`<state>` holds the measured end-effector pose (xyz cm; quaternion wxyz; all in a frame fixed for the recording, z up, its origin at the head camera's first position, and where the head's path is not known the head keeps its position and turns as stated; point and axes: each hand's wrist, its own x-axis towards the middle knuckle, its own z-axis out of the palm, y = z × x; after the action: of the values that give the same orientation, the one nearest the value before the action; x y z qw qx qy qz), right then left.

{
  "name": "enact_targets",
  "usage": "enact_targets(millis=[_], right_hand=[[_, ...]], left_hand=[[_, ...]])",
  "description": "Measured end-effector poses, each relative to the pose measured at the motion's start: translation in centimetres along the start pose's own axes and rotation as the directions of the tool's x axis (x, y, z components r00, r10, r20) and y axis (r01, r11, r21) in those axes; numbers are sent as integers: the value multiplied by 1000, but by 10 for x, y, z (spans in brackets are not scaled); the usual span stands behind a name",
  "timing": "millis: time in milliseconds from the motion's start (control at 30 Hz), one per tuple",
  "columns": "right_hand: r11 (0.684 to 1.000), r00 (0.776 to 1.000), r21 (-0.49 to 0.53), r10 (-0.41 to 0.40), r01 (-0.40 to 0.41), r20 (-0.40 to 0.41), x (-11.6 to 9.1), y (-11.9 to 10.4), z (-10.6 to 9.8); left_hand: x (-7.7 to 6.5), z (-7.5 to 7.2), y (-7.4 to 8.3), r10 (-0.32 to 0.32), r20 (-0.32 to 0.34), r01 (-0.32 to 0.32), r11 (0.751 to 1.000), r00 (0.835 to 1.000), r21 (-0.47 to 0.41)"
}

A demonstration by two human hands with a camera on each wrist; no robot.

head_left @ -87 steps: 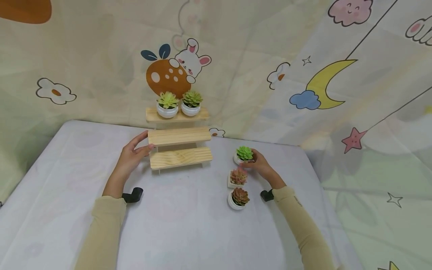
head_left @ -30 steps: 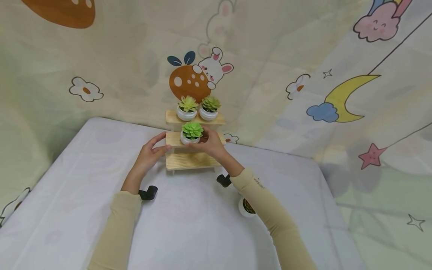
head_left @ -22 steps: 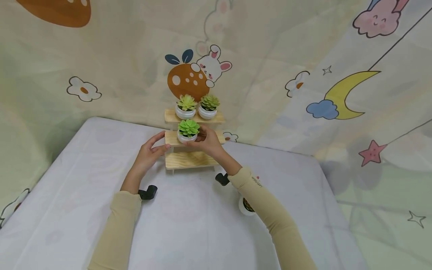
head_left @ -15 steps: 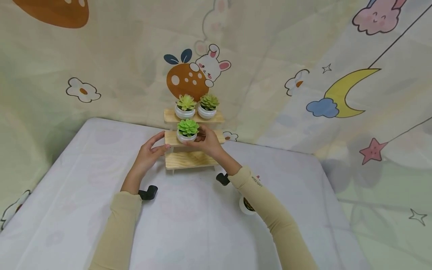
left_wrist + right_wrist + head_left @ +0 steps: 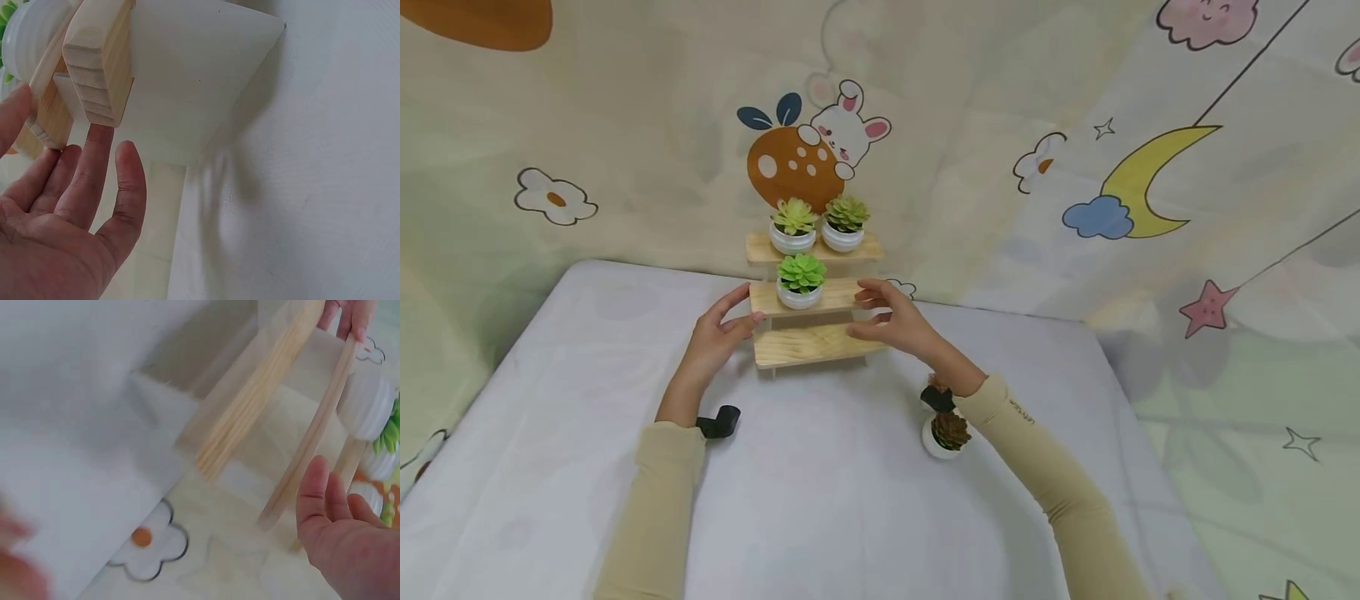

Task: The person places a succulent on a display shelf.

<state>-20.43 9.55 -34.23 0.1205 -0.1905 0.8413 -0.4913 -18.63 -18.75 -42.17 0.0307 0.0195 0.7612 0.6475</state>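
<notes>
A three-tier wooden display stand (image 5: 820,342) stands against the backdrop. My left hand (image 5: 711,343) holds the left end of its middle shelf, thumb at the front and fingers behind; the left wrist view shows fingertips touching the shelf ends (image 5: 94,69). On the middle shelf, left of centre, sits a bright green succulent (image 5: 801,277) in a white pot. My right hand (image 5: 898,317) is at the stand's right end, fingers spread and holding nothing. The top shelf bears a yellow-green succulent (image 5: 793,223) and a darker green succulent (image 5: 846,223), both in white pots.
On the white table (image 5: 820,500), to the right, stands a brown succulent (image 5: 950,431) in a round white pot. Behind it a pinkish succulent (image 5: 937,382) is partly hidden by the right wrist's black camera (image 5: 937,399). A printed cloth backdrop (image 5: 647,108) rises behind the table.
My right hand carried the green succulent from the table to the middle shelf, shifted it slightly left, then let go and moved right. My left hand kept its place on the stand.
</notes>
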Motion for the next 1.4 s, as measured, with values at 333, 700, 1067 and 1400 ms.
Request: enact_targets(millis=[333,700,1067,1400], right_hand=[[999,995,-33,33,-36,-98,-50,24,-46],[997,975,-8,78,-81,-208,-114,47,-59],[959,920,179,264,-219,-288,-174,71,-44],[918,895,92,398,-387,-202,-187,98,-14]], left_hand=[[1,-1,-1,-8,-5,8,1000,1000,12],[1,-2,-2,14,-4,-14,1000,1000,-8],[1,-1,2,20,1,-20,999,1000,-25],[2,0,1,20,3,-20,999,1000,-28]])
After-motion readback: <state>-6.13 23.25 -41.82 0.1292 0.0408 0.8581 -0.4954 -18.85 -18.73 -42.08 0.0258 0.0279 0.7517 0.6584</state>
